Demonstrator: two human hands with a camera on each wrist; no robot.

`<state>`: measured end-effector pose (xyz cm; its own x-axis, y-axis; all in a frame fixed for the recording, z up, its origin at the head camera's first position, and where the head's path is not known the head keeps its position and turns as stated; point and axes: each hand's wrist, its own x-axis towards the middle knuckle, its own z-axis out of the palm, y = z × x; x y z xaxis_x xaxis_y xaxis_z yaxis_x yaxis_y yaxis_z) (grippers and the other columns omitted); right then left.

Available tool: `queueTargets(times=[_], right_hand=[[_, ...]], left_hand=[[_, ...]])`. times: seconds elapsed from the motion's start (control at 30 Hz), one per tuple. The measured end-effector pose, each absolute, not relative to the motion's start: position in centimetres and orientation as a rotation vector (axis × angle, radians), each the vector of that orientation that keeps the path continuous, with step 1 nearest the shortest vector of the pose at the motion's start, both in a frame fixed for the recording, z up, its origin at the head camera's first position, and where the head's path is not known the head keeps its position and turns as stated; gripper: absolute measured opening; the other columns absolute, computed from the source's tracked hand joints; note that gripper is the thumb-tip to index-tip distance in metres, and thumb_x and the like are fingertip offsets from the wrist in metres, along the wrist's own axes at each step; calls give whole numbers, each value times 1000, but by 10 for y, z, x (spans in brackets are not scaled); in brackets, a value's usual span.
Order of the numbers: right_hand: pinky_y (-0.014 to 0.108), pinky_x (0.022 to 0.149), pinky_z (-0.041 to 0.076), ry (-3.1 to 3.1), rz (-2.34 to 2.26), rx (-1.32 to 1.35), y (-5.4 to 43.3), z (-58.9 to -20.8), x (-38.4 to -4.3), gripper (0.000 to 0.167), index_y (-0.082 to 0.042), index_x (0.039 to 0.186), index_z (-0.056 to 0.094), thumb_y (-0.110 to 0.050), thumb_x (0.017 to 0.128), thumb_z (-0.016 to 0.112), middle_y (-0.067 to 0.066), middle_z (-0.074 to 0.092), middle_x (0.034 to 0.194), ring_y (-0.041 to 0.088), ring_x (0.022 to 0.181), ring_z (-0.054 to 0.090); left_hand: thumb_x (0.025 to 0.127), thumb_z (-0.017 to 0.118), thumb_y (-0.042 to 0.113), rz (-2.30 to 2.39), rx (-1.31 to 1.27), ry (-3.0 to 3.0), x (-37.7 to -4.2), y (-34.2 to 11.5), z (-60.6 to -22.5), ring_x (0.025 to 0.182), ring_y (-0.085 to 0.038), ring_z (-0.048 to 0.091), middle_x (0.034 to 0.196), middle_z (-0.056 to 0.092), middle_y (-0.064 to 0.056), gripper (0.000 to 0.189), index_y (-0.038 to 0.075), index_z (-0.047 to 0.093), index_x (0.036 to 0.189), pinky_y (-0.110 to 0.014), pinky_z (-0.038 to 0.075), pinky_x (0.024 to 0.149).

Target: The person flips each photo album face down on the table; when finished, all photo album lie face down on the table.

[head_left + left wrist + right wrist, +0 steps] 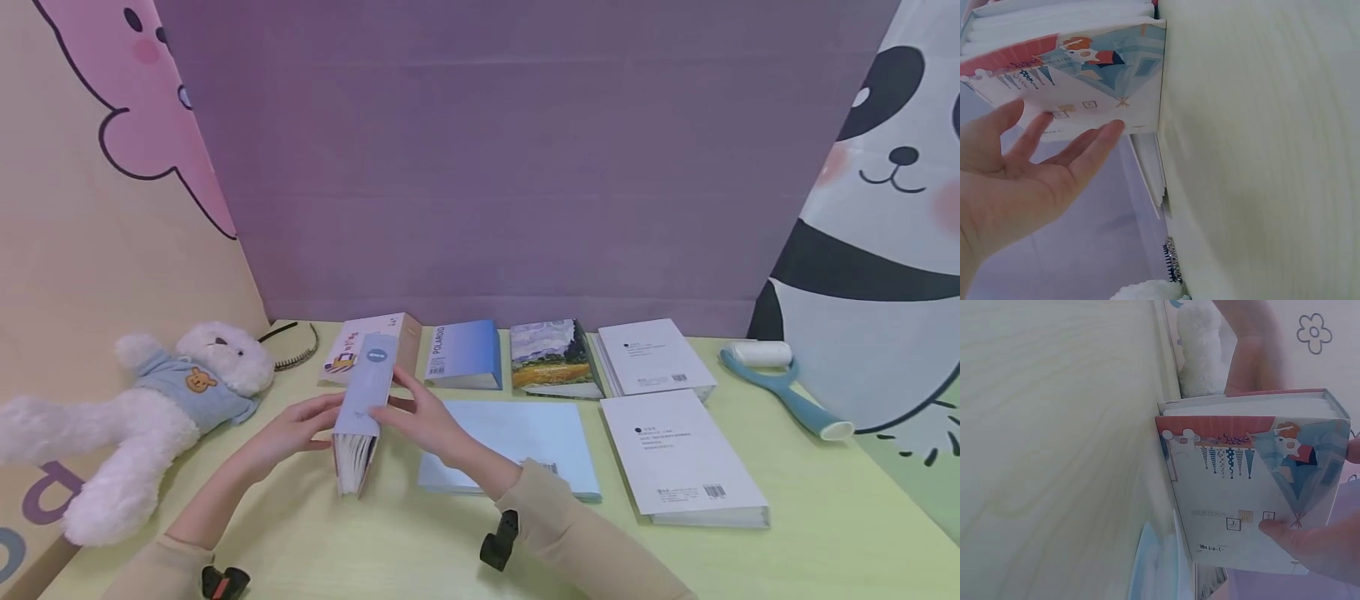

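A thick photo album (366, 387) with a lavender spine stands spine up on the table, its white page edges toward me. My left hand (298, 427) rests against its left side; in the left wrist view its spread fingertips (1110, 130) touch the illustrated cover. From the other side my right hand (426, 417) grips the album near the spine, its thumb on the spine. In the right wrist view a finger (1275, 531) lies on the white cover with red band and bunting. Just right of the album, a light-blue book (517, 433) lies flat, partly behind my right forearm.
Along the back lie an illustrated box-like book (375, 329), a blue Polaroid album (465, 350), a landscape-cover book (551, 354) and a white book (648, 354). Another white album (678, 454) lies in front. A blue-handled roller (795, 396) is at right; a plush bear (187, 383) and headband (296, 358) at left.
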<state>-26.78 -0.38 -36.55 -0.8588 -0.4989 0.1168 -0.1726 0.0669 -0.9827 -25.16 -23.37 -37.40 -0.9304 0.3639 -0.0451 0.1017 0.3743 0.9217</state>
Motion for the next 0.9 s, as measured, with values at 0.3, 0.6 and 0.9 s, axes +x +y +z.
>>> queueTargets(times=[0.3, 0.6, 0.9], right_hand=[[38, 92, 51, 2144, -1900, -586, 5, -369, -267, 64, -20, 142, 38, -25, 86, 69, 7, 44, 140, 28, 118, 56], [33, 79, 55, 2267, -1767, -540, 8, -383, -271, 64, -14, 139, 43, -22, 82, 73, 9, 51, 131, 21, 95, 63], [31, 78, 54, 2297, -1624, -573, 6, -392, -270, 56, -8, 132, 49, -19, 82, 73, 9, 62, 113, 19, 92, 63]], left_hand=[[97, 49, 36, 1520, 371, 2395, -254, -228, -375, 136, -36, 33, 151, 31, -15, 57, 13, 33, 147, -54, 44, 98], [92, 58, 38, 1306, 341, 2552, -252, -230, -380, 130, -38, 39, 148, 34, -21, 57, 16, 43, 142, -52, 40, 101], [89, 64, 29, 1178, 407, 2647, -253, -238, -383, 131, -50, 32, 144, 36, -28, 55, 6, 49, 136, -60, 32, 104]])
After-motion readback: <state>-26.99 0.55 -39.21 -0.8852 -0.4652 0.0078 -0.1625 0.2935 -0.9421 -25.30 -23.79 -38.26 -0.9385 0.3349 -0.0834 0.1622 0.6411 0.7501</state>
